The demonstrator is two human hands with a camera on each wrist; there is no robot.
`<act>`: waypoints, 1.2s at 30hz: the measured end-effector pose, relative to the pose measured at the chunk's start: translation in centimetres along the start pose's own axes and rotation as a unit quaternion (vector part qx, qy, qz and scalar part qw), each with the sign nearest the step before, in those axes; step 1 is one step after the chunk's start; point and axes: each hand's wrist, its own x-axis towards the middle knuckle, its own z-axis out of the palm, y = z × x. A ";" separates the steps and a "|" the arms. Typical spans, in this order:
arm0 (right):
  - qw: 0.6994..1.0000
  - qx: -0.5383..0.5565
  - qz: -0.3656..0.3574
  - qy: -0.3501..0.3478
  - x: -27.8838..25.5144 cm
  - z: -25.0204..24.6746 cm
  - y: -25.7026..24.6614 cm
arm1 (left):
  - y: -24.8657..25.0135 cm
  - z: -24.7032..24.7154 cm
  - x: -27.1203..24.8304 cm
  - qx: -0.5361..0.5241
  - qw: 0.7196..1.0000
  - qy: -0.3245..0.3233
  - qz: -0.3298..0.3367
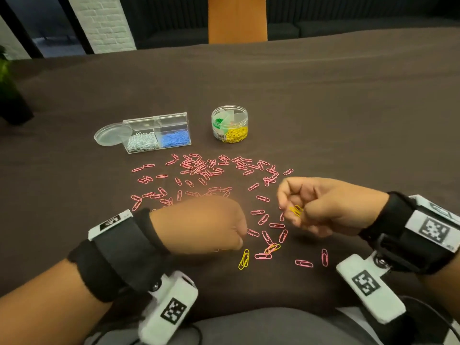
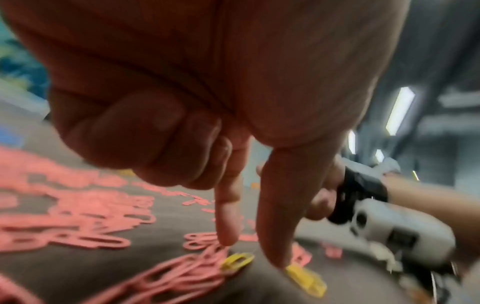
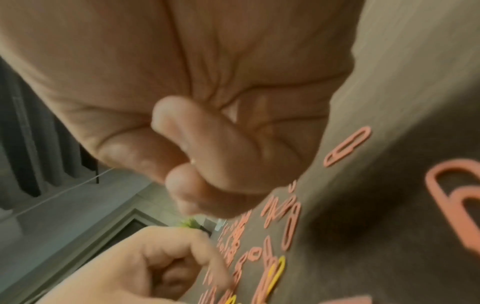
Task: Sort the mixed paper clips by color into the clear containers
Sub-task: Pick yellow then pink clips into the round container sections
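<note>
From the head view we saw pink paper clips (image 1: 199, 168) scattered on the brown bench (image 1: 323, 108), before the rectangular container (image 1: 159, 131) and round jar (image 1: 230, 123). Our right hand (image 1: 321, 205) kept its grip curled on yellow clips (image 1: 296, 210). Our left hand (image 1: 199, 225) hovered low.

The left wrist showed forefinger (image 2: 228, 222) and thumb (image 2: 280, 226) apart, the thumb tip touching a yellow clip (image 2: 306, 279).

The right wrist showed fingers (image 3: 207, 144) curled tight.

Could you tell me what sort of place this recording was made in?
Probably an office or lounge: a table under a dark cloth, an orange chair back behind it, and a white brick pillar.
</note>
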 end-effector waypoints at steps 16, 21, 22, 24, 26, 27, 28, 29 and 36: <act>0.777 -0.626 0.046 0.050 0.7 5.3 -0.1 | -2.0 -1.0 -0.2 0.095 0.992 0.047 0.069; 0.800 -0.596 0.016 0.066 0.6 4.9 -0.6 | -1.4 -0.9 -0.5 -0.245 0.969 -0.012 -0.039; 0.803 -0.589 0.008 0.089 0.6 4.6 -0.8 | -1.4 -0.6 -0.4 -0.251 0.967 -0.024 -0.041; 0.788 -0.599 -0.002 0.141 0.6 4.0 -1.0 | -1.4 -0.1 -0.1 -0.207 0.977 -0.041 -0.015; 0.761 -0.626 -0.009 0.171 0.5 4.0 -1.1 | -1.3 0.2 0.0 -0.152 0.987 -0.041 -0.001; 0.747 -0.643 -0.012 0.166 0.4 4.2 -1.0 | -1.2 0.3 0.1 -0.120 0.992 -0.038 0.004; 0.736 -0.661 -0.009 0.147 0.3 4.6 -0.8 | -0.9 0.3 0.1 -0.077 0.996 -0.036 0.009; 0.728 -0.675 0.005 0.120 0.2 5.0 -0.7 | -0.3 0.3 0.0 -0.017 0.999 -0.033 0.019; 0.720 -0.687 0.076 0.059 0.3 5.9 -0.2 | 1.6 2.7 -0.3 0.331 0.943 -0.004 0.041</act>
